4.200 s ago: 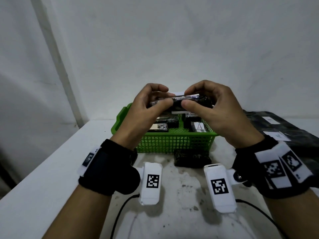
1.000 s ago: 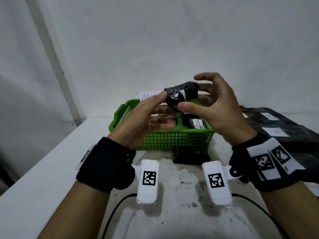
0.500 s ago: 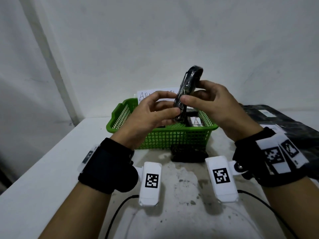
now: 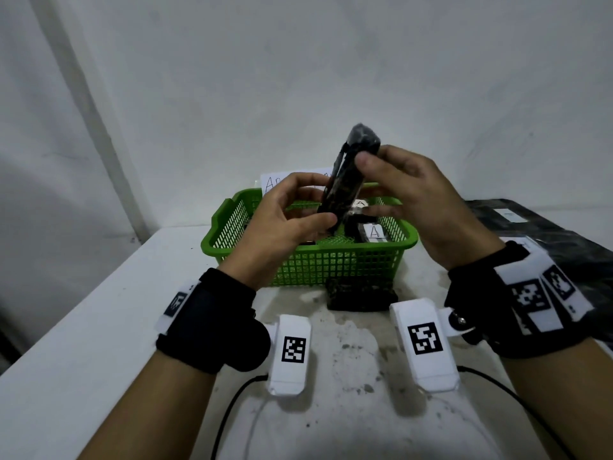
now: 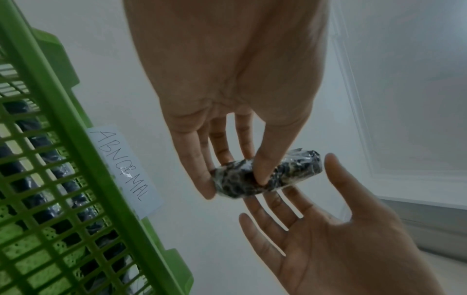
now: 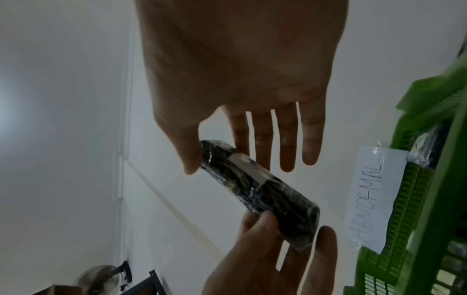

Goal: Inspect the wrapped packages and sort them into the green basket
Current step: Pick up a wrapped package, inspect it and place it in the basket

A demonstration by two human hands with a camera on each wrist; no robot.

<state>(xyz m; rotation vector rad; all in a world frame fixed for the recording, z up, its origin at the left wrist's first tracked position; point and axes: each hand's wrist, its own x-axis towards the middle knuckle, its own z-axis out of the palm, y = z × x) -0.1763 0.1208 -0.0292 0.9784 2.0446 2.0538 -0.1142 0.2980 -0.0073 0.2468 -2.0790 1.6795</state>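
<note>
head: both hands, left hand (image 4: pixel 285 220) and right hand (image 4: pixel 414 190), pinch a package (image 4: pixel 348 180) on end above the basket (image 4: pixel 331 263). left wrist: thumb-and-finger pinch. right wrist: pale label showing. inspection step; next, probably lower it in.

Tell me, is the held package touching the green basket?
Apart. In the left wrist view the package, pinched by both hands, hangs clear of the basket, with bare white wall showing between them.

Glossy film-wrapped package (image 4: pixel 351 180); green plastic mesh basket (image 4: pixel 331 260); paper label (image 5: pixel 126 171).
</note>
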